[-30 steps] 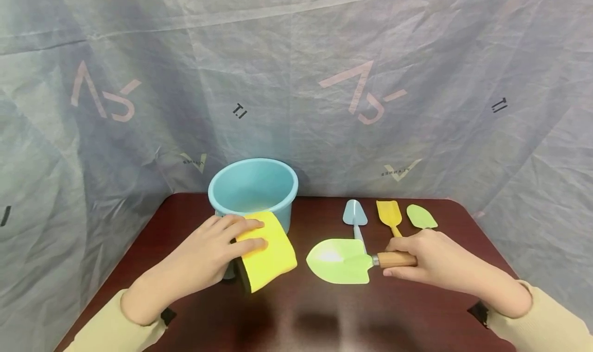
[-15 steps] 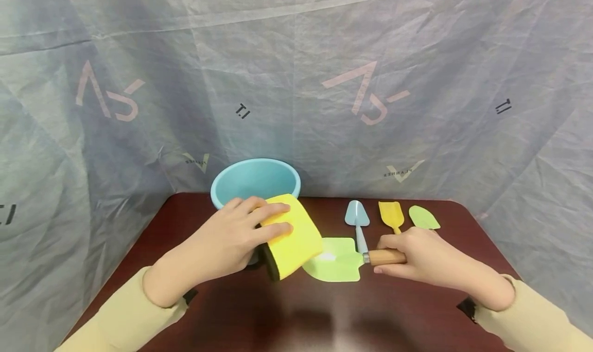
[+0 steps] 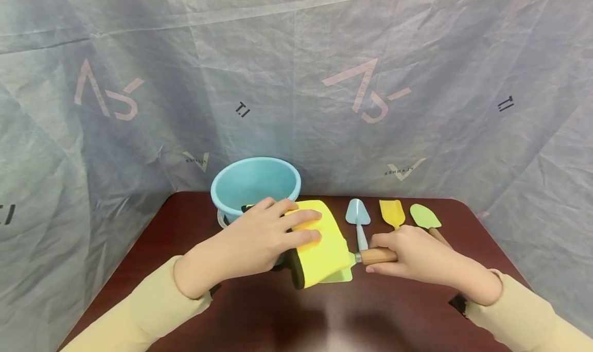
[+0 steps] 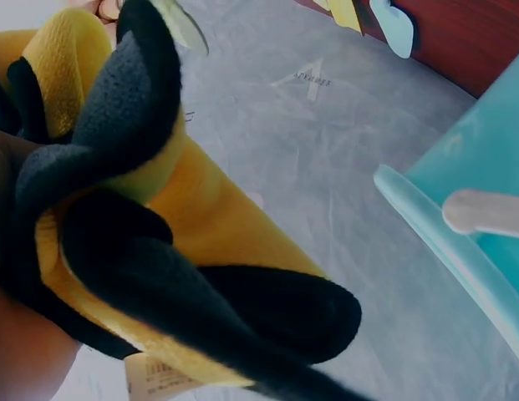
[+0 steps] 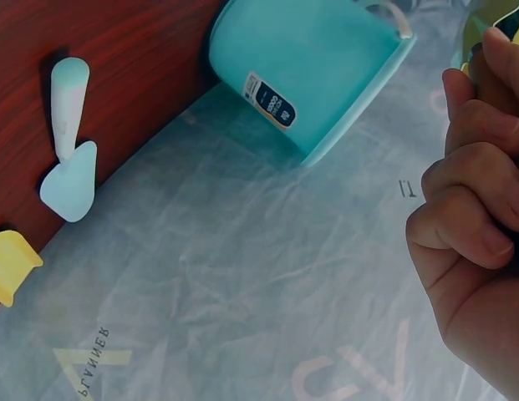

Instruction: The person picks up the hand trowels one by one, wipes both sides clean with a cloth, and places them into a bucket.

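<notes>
My left hand (image 3: 259,236) grips a yellow cloth with dark trim (image 3: 321,257), bunched in folds in the left wrist view, where its dark underside and a white tag show. In my right hand (image 3: 412,254) is the wooden handle of a light green garden trowel (image 3: 379,256), its blade pointing left. The cloth lies over most of that blade in the head view, leaving only the blade's lower edge and base visible. In the right wrist view, the fingers of my right hand (image 5: 485,184) are curled round the handle at the right edge.
A light blue bucket (image 3: 214,195) stands at the back left of the dark red table (image 3: 185,300). Along the back right lie a small light blue trowel (image 3: 358,213), a yellow shovel (image 3: 392,213) and another green trowel (image 3: 424,216). A grey fabric backdrop (image 3: 287,84) hangs behind.
My left hand has carried the cloth rightward from in front of the bucket onto the trowel's blade. My right hand has moved slightly left with the trowel.
</notes>
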Demonstrator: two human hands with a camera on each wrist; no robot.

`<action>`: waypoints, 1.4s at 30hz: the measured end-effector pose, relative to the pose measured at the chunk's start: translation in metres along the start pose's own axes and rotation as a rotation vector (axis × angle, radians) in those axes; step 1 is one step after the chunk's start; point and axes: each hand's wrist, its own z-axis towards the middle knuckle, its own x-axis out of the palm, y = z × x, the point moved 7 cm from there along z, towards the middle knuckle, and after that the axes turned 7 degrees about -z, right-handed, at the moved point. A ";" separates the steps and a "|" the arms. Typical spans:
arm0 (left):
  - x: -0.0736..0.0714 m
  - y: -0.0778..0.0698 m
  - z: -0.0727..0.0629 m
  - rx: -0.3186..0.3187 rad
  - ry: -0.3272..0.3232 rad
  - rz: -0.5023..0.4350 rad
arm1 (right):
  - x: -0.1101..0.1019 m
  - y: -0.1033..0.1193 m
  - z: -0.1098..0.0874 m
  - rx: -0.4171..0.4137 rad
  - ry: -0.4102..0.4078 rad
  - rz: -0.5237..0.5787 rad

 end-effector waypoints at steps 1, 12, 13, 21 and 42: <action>0.001 0.000 0.001 0.003 0.003 -0.005 | 0.000 0.001 0.001 -0.017 -0.006 0.014; 0.015 -0.005 0.008 0.032 0.041 -0.005 | 0.000 0.003 0.004 -0.051 -0.014 0.080; 0.016 -0.004 0.008 0.033 0.047 -0.004 | 0.000 0.003 0.004 -0.050 -0.012 0.081; 0.031 -0.004 0.008 0.028 0.133 0.013 | -0.001 0.005 0.004 -0.039 0.014 0.085; 0.045 -0.011 0.008 0.069 0.210 0.039 | -0.006 0.008 0.001 -0.080 -0.036 -0.001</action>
